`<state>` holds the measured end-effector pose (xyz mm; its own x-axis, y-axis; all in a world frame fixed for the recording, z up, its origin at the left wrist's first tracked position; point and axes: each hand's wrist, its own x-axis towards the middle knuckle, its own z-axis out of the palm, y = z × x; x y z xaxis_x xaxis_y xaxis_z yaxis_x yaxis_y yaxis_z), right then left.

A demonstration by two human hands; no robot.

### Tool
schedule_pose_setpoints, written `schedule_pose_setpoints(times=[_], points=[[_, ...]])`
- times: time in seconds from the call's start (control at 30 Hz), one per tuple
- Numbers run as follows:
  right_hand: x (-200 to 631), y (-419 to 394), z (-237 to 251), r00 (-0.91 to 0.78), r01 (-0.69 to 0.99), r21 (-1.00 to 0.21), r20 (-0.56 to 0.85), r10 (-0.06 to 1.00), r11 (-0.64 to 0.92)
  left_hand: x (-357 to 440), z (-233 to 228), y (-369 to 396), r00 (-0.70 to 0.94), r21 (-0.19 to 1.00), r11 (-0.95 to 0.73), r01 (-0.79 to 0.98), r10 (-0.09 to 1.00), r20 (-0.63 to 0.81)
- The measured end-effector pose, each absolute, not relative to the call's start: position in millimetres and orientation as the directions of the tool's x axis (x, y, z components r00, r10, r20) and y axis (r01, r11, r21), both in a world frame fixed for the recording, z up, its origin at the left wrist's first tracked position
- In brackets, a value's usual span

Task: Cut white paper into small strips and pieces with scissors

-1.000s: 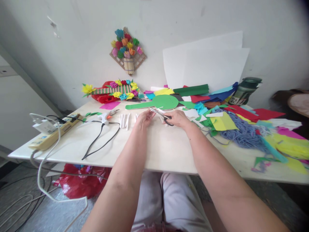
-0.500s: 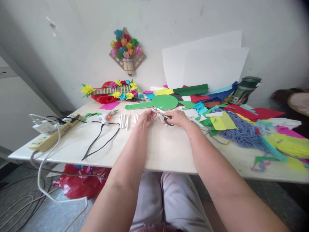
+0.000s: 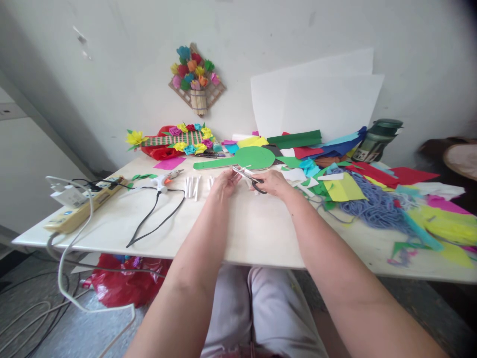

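Observation:
My right hand (image 3: 274, 182) grips the scissors (image 3: 247, 174) by their black handles, with the blades pointing left toward my other hand. The fingers of my left hand (image 3: 226, 183) are closed at the blade tips, pinching what looks like a thin white stick, mostly hidden by the fingers and blades. Several white paper sticks (image 3: 192, 188) lie side by side on the table just left of my left hand. Behind both hands rests a green round card (image 3: 255, 157) with a long green strip reaching left.
On the left are a glue gun (image 3: 160, 185) with a black cord and a power strip (image 3: 84, 206). Coloured paper (image 3: 345, 188), blue yarn (image 3: 372, 209) and a dark bottle (image 3: 378, 140) crowd the right. A flower-trimmed craft (image 3: 175, 139) lies at the back.
The scissors and right hand have shifted very slightly left. Both hands otherwise keep their place and their hold.

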<state>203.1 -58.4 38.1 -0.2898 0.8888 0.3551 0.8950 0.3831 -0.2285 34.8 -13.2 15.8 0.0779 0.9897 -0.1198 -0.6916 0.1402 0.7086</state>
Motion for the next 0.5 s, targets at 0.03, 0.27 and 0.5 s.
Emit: schedule_pose_setpoints(times=[0.03, 0.27, 0.5], points=[[202.9, -58.3, 38.1, -0.292, 0.895, -0.228, 0.353, 0.889, 0.385, 35.0, 15.6, -13.0, 0.082, 0.71, 0.137, -0.691, 0.99, -0.111], [204.0, -55.5, 35.4, -0.292, 0.896, -0.211, 0.384, 0.876, 0.39, 36.4, 13.1, -11.2, 0.047, 0.722, 0.119, -0.681, 0.992, -0.119], [210.8, -53.3, 32.2, -0.18, 0.9, -0.308, 0.38, 0.907, 0.307, 33.5, 10.7, -10.7, 0.009, 0.773, 0.068, -0.631, 0.997, -0.08]])
